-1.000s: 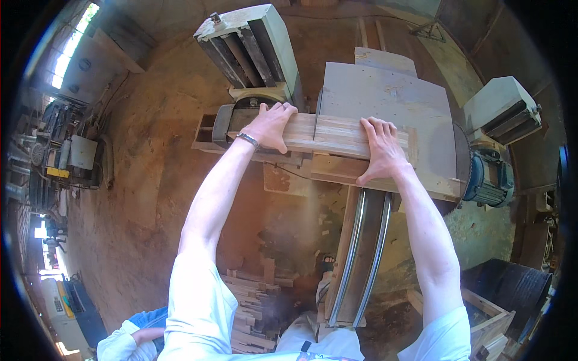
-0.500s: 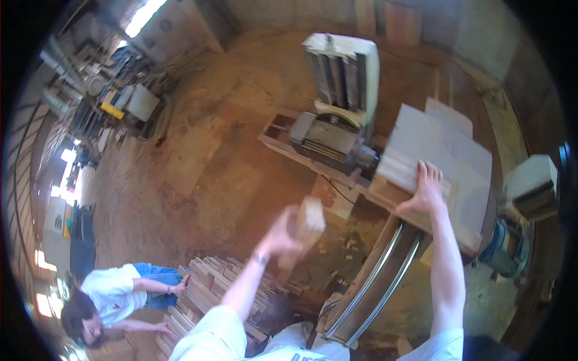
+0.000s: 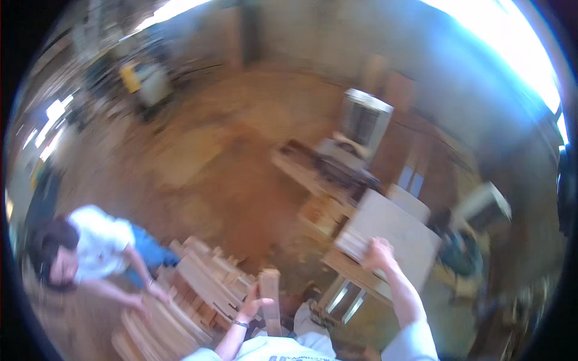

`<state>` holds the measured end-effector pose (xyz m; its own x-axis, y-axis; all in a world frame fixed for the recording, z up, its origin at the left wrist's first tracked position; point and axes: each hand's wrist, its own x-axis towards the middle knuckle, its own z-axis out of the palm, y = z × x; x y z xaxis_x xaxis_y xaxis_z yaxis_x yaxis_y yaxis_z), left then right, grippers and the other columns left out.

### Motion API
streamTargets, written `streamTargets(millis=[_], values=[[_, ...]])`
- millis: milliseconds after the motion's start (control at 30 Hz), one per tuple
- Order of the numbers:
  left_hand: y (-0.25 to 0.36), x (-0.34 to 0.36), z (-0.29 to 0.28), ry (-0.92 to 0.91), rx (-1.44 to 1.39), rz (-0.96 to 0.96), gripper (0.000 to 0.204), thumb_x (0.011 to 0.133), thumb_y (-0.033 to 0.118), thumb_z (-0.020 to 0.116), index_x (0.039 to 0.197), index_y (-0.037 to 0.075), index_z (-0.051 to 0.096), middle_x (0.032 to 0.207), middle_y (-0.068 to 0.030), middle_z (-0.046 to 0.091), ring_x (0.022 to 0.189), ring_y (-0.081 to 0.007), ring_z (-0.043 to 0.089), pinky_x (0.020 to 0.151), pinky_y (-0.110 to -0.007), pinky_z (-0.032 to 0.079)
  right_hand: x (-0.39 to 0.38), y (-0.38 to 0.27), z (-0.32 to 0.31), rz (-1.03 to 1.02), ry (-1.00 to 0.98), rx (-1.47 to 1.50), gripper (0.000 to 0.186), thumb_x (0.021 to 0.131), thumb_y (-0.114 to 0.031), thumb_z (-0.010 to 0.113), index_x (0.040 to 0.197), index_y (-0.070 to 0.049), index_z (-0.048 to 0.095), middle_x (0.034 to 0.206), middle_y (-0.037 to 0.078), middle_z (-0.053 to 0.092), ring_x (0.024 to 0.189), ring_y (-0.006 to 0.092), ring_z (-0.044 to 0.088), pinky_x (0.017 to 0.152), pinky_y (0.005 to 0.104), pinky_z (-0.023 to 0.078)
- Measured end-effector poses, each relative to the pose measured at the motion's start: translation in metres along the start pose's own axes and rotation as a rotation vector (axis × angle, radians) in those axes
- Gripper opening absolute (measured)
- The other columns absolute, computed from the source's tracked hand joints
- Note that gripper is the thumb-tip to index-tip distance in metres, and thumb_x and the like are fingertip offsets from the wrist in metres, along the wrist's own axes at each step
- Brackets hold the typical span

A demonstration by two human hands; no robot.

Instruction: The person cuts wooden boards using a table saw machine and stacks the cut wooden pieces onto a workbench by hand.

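One block (image 3: 270, 285) is pinched in the left hand (image 3: 250, 307) near the stack (image 3: 205, 280), where a careless swing could knock the stack askew; the right hand (image 3: 379, 253) is at the bench (image 3: 404, 226), its grip too blurred to tell

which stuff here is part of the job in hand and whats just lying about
Apparently in use:
- wooden block, in the left hand
- pale machine table, by the right hand
- stacked wood, by a co-worker's hands

Apparently just about:
- brown board, back
- yellow-and-grey equipment
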<state>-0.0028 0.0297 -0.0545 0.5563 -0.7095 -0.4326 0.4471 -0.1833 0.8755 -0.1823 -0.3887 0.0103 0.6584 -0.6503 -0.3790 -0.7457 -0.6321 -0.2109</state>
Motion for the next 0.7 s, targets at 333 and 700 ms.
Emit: streamTargets(millis=[333,700], values=[[0.046,-0.054,-0.050,-0.125,-0.125,0.227,0.052,0.081,0.027,0.064,0.123,-0.003,0.055,0.116,-0.0148,0.062,0.106,-0.0269,0.060,0.086,-0.041,0.052,-0.248,-0.078,0.076,-0.090,0.344,0.477,0.082,0.057,-0.029,0.080,0.128,-0.002,0.049,0.123,0.018,0.053,0.117,0.0362,0.049,0.100,0.0467,0.041],[0.097,-0.095,0.158,-0.277,-0.460,0.645,0.059,0.079,0.037,0.068,0.119,-0.005,0.054,0.120,-0.0186,0.061,0.109,-0.0280,0.059,0.088,-0.044,0.052,-0.563,-0.049,0.321,0.697,0.908,1.719,0.091,0.067,-0.024,0.079,0.143,0.000,0.036,0.131,0.013,0.049,0.124,0.0244,0.048,0.108,0.0380,0.036]])
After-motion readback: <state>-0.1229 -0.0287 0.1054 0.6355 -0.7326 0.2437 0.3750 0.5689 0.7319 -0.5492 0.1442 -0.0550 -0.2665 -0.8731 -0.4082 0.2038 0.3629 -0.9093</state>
